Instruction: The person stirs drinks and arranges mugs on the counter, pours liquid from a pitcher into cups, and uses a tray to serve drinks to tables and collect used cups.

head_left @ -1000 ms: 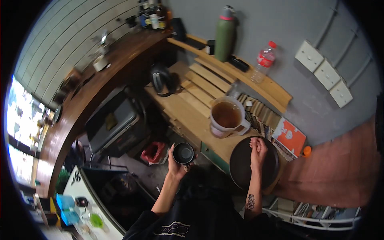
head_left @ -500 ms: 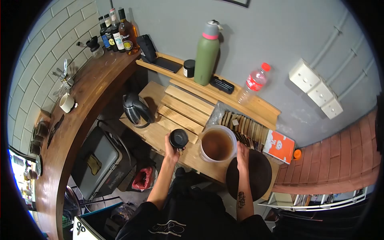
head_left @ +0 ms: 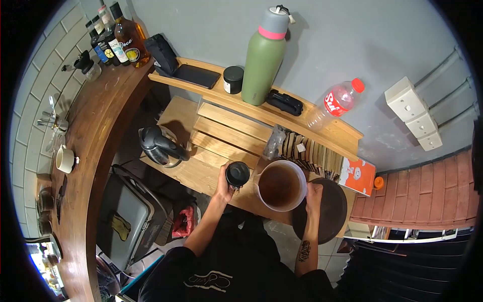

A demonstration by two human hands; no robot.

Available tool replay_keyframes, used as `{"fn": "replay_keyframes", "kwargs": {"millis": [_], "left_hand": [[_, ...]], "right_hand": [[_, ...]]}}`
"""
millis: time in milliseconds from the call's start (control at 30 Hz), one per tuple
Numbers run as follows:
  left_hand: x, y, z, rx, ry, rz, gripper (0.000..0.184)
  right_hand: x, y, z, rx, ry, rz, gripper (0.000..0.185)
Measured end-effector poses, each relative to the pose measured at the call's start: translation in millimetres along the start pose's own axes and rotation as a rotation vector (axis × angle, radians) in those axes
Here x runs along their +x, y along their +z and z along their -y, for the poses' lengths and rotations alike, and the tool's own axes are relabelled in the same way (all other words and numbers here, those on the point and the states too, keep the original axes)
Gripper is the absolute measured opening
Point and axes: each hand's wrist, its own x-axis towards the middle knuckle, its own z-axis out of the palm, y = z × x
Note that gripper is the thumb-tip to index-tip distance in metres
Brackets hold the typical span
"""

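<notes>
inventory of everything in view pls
cup: 1, black, in left hand
pitcher: 1, translucent, in right hand
kettle: 1, black, on table
round disc: 1, dark, beside pitcher
flask: 1, green, on shelf
plastic bottle: 1, clear, on shelf
jar: 1, black, on shelf
glass bottles: 4, mixed, on counter
mug: 1, cream, on counter
notebook: 1, orange, below shelf
book-like row: 1, tan, below shelf
switch boxes: 3, white, on wall
lidded box: 1, grey, beside counter
left hand: 1, bare, holding cup
right hand: 1, bare, holding pitcher

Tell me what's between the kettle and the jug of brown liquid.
The black cup, held in the left hand, with wooden table showing between kettle and hand, in the head view.
</notes>
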Motion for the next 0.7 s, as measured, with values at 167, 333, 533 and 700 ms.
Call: {"fn": "replay_keyframes", "kwargs": {"millis": [167,333,533,700], "left_hand": [[-3,-1,-2,0.041,-0.043,-0.003,0.056],[-13,4,-12,0.041,-0.027,0.004,0.055],[-11,0,-13,0.024,-0.013,-0.006,0.055],[-12,-6,-14,0.025,-0.029,0.001,0.055]], "right_hand": [[-4,12,-1,-0.065,-0.062,0.028,0.039],[-3,22,-1,-0.241,-0.260,0.028,0.038],[-6,30,17,-0.327,-0.311,0.018,0.033],[-8,36,26,-0.365,-0.300,0.065,0.034]]}}
